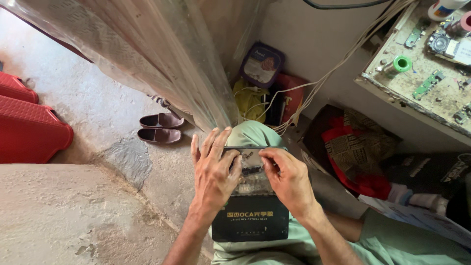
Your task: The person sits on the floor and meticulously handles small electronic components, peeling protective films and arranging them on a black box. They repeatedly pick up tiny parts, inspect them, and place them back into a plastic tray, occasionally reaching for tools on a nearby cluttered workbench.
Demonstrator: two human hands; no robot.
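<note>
Looking down at someone sitting with a dark flat panel (255, 169) propped on their knee (252, 132), which is in pale green cloth. It looks like a phone-sized screen or back cover with small parts showing through a clear patch in the middle, though it's too small to tell exactly what they are. It sits on top of a black box (250, 218) with gold lettering, also on the lap.

The left hand (213, 172) is spread flat with fingers extended, pressing on the left side and top edge of the panel rather than gripping around it. The right hand (289, 179) is curled, thumb and fingertips pinching at the middle of the panel, where that clear patch is. Whether it's holding a tiny piece or just pressing, I can't tell.

Progress-wise, my read is it's mid-job: the panel is laid out and steadied, and both hands are working its centre. Nothing looks finished or set aside on the lap.

Around them: a worktop (422, 105) on the right with small circuit boards (428, 84) and a green tape roll (401, 64), white cables (324, 83) hanging down the wall, a pair of brown shoes (159, 127) on the concrete floor (73, 211), and a red plastic thing (29, 125) at the left.
</note>
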